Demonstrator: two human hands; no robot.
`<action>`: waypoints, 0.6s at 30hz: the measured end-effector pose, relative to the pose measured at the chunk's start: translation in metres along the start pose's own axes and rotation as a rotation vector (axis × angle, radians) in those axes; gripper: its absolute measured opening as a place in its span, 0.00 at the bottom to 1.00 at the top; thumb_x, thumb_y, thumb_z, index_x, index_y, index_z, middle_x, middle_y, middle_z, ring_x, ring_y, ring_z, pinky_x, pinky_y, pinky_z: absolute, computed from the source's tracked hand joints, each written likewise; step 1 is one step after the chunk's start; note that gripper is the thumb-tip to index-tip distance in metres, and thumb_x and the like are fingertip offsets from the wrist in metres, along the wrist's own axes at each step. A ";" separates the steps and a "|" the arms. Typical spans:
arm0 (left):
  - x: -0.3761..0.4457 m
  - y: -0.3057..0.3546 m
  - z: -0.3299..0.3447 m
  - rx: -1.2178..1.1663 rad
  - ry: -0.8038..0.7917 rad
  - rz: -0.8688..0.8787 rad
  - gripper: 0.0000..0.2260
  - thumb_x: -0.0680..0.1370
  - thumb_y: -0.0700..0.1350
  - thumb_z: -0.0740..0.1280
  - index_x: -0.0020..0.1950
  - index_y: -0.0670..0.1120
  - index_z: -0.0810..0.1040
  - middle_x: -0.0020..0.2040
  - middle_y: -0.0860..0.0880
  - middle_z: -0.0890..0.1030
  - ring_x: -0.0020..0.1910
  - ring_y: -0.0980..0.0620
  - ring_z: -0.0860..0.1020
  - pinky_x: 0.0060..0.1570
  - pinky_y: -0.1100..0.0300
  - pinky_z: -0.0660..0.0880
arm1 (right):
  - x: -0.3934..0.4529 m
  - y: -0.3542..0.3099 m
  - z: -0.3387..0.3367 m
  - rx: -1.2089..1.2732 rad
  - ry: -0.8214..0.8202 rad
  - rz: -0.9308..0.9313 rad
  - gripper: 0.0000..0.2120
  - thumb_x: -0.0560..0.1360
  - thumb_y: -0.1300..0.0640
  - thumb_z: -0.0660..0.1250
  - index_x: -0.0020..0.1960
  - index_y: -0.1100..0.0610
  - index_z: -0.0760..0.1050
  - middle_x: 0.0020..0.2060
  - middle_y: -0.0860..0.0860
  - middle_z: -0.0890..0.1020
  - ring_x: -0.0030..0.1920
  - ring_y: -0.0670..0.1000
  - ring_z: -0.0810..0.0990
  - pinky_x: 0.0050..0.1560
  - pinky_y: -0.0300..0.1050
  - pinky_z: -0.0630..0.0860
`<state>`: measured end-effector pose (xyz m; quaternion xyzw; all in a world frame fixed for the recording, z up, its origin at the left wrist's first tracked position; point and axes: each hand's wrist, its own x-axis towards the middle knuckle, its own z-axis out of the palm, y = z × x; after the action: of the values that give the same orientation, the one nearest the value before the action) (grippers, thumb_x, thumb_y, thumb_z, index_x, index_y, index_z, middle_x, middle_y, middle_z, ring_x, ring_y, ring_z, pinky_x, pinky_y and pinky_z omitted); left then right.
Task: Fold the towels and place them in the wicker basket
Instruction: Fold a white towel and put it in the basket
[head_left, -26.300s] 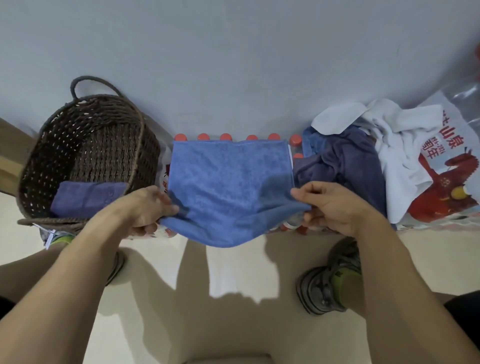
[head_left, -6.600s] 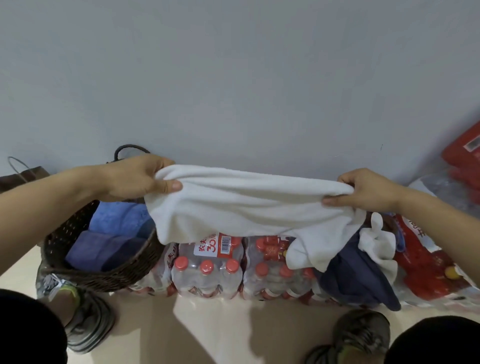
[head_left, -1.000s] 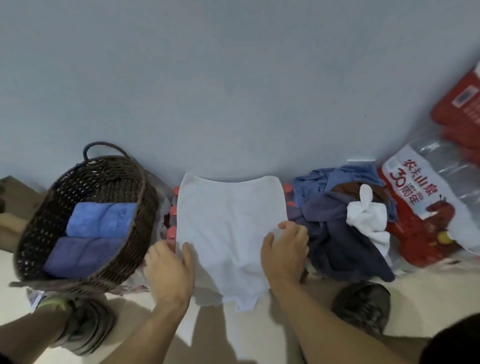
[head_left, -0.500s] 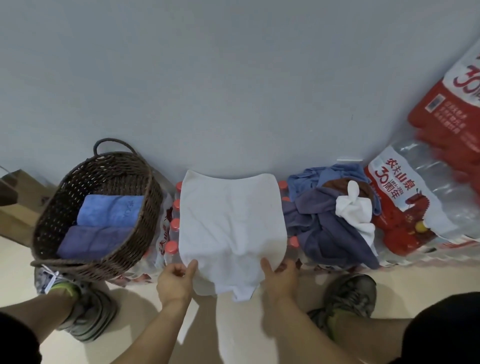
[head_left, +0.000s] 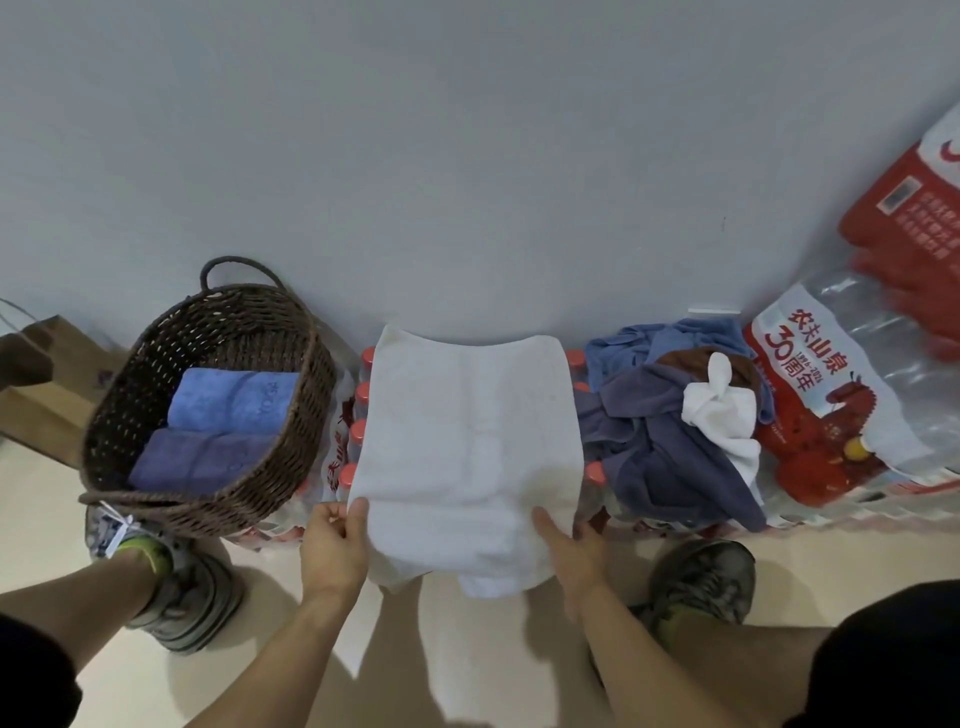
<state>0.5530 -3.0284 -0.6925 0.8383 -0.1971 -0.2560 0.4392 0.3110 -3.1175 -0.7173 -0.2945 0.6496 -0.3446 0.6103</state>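
A white towel (head_left: 467, 436) lies spread flat on a pack of water bottles (head_left: 358, 405), its near edge hanging over the front. My left hand (head_left: 335, 540) pinches the towel's near left corner. My right hand (head_left: 571, 543) holds the near right corner, thumb on top of the cloth. The dark wicker basket (head_left: 306, 415) stands to the left with a folded blue towel (head_left: 234, 400) and a folded purple towel (head_left: 202, 462) inside. A heap of unfolded towels (head_left: 665, 441), blue, purple and white, lies to the right.
A grey wall runs close behind everything. Large wrapped bottle packs with red labels (head_left: 841, 415) stand at the far right. A brown paper bag (head_left: 41, 379) sits left of the basket. My shoes (head_left: 176, 587) rest on the beige floor on both sides.
Both hands slid from on top of the white towel back to its near corners and took hold of them. The view shifted slightly right.
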 end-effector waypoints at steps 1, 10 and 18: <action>0.002 0.000 0.000 -0.011 0.010 -0.007 0.12 0.80 0.48 0.66 0.45 0.40 0.71 0.34 0.46 0.77 0.32 0.48 0.74 0.33 0.58 0.68 | 0.001 -0.001 -0.003 0.042 -0.042 0.049 0.09 0.71 0.61 0.76 0.51 0.58 0.82 0.45 0.49 0.87 0.46 0.50 0.85 0.44 0.41 0.81; 0.005 0.006 0.000 -0.024 0.067 -0.047 0.11 0.80 0.49 0.64 0.44 0.41 0.72 0.34 0.46 0.78 0.37 0.42 0.75 0.37 0.54 0.68 | 0.004 -0.014 -0.012 -0.145 0.157 -0.064 0.12 0.69 0.54 0.78 0.36 0.59 0.79 0.29 0.46 0.83 0.35 0.51 0.81 0.37 0.43 0.75; 0.012 0.071 -0.009 -0.050 0.154 0.075 0.08 0.75 0.49 0.70 0.46 0.46 0.75 0.40 0.51 0.79 0.42 0.48 0.78 0.42 0.53 0.72 | -0.013 -0.072 0.000 -0.240 0.499 -0.296 0.25 0.73 0.38 0.70 0.40 0.62 0.74 0.34 0.52 0.79 0.37 0.53 0.76 0.41 0.47 0.69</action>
<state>0.5606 -3.0674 -0.6323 0.8363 -0.1875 -0.1790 0.4830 0.3094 -3.1494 -0.6519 -0.3621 0.7655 -0.4122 0.3363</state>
